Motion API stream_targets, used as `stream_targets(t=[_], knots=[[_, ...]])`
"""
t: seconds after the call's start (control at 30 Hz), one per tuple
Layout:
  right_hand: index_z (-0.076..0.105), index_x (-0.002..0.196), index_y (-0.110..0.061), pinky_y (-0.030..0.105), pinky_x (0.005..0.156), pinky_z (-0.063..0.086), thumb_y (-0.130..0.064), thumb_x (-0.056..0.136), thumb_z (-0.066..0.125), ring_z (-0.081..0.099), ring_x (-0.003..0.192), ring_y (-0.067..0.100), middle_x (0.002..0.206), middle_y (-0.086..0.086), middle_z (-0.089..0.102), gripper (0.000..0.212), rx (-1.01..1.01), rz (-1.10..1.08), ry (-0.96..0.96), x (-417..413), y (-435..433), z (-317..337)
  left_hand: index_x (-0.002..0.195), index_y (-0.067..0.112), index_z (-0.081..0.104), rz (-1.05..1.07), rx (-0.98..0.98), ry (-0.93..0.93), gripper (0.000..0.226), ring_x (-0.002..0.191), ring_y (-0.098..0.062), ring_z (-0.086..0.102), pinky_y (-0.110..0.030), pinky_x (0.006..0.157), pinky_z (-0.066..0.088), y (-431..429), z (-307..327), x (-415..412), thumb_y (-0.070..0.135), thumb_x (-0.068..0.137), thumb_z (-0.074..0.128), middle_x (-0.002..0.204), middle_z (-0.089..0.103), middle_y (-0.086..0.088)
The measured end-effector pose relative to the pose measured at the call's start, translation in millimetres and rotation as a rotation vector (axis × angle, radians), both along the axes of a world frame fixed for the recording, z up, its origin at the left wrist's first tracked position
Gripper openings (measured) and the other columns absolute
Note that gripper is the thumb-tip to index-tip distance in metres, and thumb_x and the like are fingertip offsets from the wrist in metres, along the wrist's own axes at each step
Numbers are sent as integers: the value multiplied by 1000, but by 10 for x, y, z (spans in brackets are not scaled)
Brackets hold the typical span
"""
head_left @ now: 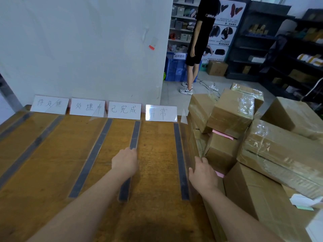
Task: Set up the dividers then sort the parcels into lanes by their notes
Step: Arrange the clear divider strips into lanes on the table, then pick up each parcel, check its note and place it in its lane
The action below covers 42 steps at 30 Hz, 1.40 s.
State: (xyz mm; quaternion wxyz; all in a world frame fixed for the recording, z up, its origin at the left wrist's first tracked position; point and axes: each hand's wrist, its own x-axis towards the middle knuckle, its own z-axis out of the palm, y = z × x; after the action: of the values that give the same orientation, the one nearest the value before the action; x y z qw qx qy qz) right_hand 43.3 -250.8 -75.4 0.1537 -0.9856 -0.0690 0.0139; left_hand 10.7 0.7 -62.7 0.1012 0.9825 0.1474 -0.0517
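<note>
On the wooden table, the left hand lies palm-down over a dark divider strip, fingers curled at its edge; whether it pinches the strip cannot be told. The right hand presses, fingers apart, against the clear divider beside the stacked parcels along the right edge. Four label cards stand at the far edge.
</note>
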Motion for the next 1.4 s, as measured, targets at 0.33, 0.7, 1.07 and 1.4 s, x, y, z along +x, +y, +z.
stream_targets(t=[0.33,0.7,1.07,1.4], knots=[[47,136,-19,27,96,47,-35,96,54,49,119,16,131,2,51,44,-87,64,-160,-46,90,202,125,17,55,-126,144,-176,33,120,-20,49,-33,97,44,-54,157,83,26,93,56,127,56,-2],[31,148,-20,39,117,24,-40,96,51,25,144,22,154,5,31,60,-175,45,-340,-165,90,966,145,15,39,-363,226,-378,56,134,-22,39,-35,106,39,-418,795,232,22,93,59,145,45,-5],[44,141,-17,46,113,29,-37,89,62,32,141,28,148,10,41,58,-235,-162,-536,-432,-670,1626,139,14,45,-619,113,-610,51,129,-22,42,-36,106,39,-1297,1367,259,25,91,61,140,49,-5],[33,145,-20,43,111,29,-51,89,57,30,139,30,153,10,29,68,-192,-382,-399,-607,-1623,1593,148,17,35,-722,-41,-594,61,133,-19,41,-36,109,38,-2202,1378,284,27,93,60,143,46,-3]])
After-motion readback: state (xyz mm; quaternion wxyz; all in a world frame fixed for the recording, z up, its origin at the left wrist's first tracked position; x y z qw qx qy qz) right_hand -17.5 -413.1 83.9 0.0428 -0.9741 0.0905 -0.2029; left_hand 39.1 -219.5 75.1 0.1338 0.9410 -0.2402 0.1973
